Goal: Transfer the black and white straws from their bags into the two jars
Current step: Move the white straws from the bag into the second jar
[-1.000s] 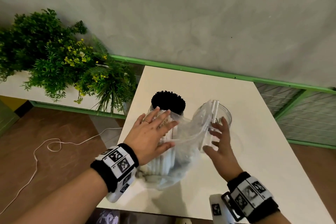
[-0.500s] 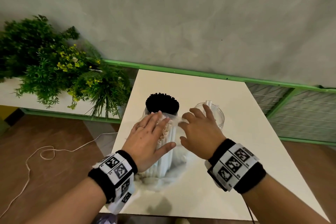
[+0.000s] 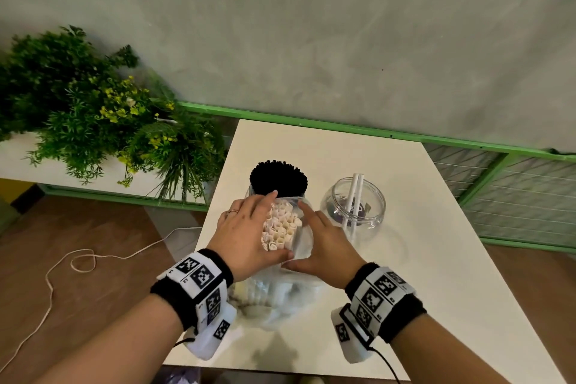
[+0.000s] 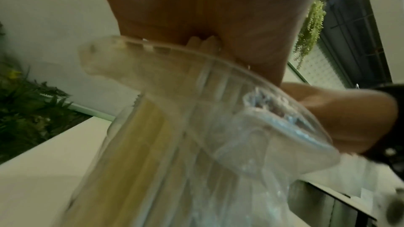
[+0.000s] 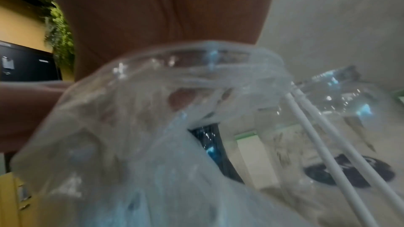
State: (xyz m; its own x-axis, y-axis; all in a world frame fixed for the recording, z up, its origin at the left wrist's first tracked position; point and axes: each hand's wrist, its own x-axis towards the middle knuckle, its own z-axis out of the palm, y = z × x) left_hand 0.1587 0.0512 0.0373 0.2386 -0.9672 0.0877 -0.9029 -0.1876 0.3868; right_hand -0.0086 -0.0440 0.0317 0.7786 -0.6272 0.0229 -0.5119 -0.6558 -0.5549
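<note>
On the white table [image 3: 436, 259] a clear bag [image 3: 299, 284] of white straws [image 3: 282, 224] stands upright with its mouth up. My left hand [image 3: 249, 231] wraps the bundle from the left, thumb across the near side. On the bag's right side lies my right hand [image 3: 324, 243], thumb curled round the front. Behind the bag a jar holds a full bunch of black straws [image 3: 278, 179]. To the right, the second clear jar [image 3: 371, 212] contains two white straws [image 3: 355, 193]. In the wrist views the bag [image 4: 218, 127] [image 5: 131, 127] fills the picture below each palm.
A leafy planter [image 3: 93, 121] stands left of the table. A green rail [image 3: 374, 132] runs behind it along the grey wall. A white cord [image 3: 62, 262] lies on the brown floor at the left. Bare tabletop lies right of the jars.
My right hand left the bag's zip edge near the empty jar and came to the bag's right side. Both hands now clasp the bag's mouth round the white straws.
</note>
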